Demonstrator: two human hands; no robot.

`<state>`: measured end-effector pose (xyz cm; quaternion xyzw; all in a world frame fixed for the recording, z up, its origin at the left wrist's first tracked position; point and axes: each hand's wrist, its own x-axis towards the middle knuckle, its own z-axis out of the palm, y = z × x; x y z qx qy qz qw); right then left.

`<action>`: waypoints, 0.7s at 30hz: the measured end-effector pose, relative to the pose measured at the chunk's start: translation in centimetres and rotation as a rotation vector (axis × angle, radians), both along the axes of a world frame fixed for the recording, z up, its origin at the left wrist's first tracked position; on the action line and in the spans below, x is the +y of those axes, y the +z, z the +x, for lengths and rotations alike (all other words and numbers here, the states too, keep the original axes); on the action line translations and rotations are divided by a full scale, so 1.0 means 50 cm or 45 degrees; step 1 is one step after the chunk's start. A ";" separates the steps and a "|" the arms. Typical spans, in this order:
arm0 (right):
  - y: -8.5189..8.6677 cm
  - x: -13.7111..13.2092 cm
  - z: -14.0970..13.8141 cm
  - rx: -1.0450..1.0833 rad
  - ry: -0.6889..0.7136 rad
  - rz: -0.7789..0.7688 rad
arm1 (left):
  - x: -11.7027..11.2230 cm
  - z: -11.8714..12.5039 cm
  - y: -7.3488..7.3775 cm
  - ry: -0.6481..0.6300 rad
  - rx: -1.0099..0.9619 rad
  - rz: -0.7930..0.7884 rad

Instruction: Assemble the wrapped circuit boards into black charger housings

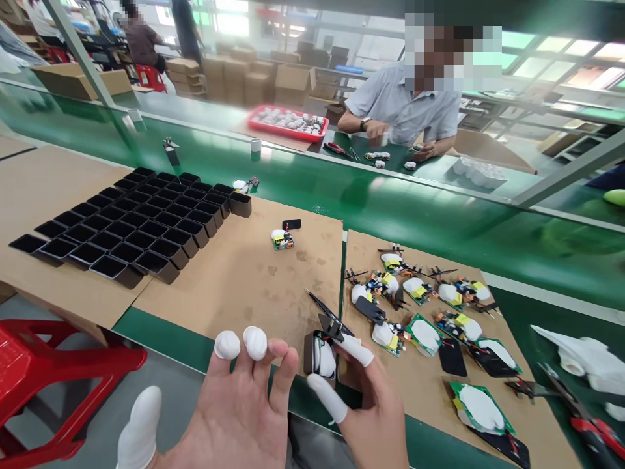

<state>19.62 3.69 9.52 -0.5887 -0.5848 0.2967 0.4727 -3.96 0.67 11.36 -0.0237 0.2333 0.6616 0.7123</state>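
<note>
My left hand (239,410) is held palm up at the table's front edge, fingers stretched out and nothing in it. White finger cots cover its thumb and two fingertips. My right hand (374,404), with white cots on thumb and index finger, grips a small black case (312,355) at its right side. Inside the case sits a board topped with white compound (325,358). A black cover with plug pins (332,326) tilts up at the case's far edge, by my index fingertip. Black tweezers (319,305) lie just beyond it.
Rows of open black cases (131,221) stand at left. One circuit board (283,240) lies mid-table; several more wired boards (424,334) cover the right cardboard. Red-handled pliers (581,417) are far right. A co-worker (405,104) sits opposite, near a red tray (254,120). A red stool (49,384) stands left.
</note>
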 end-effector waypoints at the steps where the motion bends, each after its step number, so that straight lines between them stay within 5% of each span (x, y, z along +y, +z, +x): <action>1: -0.003 0.000 0.002 0.091 -0.123 0.037 | -0.001 0.006 0.001 0.020 0.002 0.013; 5: 0.033 -0.002 -0.005 1.013 -0.440 0.175 | 0.003 0.035 0.016 0.080 0.035 0.042; 11: 0.188 -0.045 -0.041 1.836 -0.237 -0.197 | 0.019 0.052 0.047 0.036 0.309 0.020; 15: 0.211 -0.066 -0.040 2.014 -0.200 -0.202 | 0.010 0.074 0.064 0.192 0.472 -0.101; 21: 0.158 -0.101 -0.026 1.716 -0.149 -0.075 | 0.000 0.103 0.099 0.374 0.344 -0.342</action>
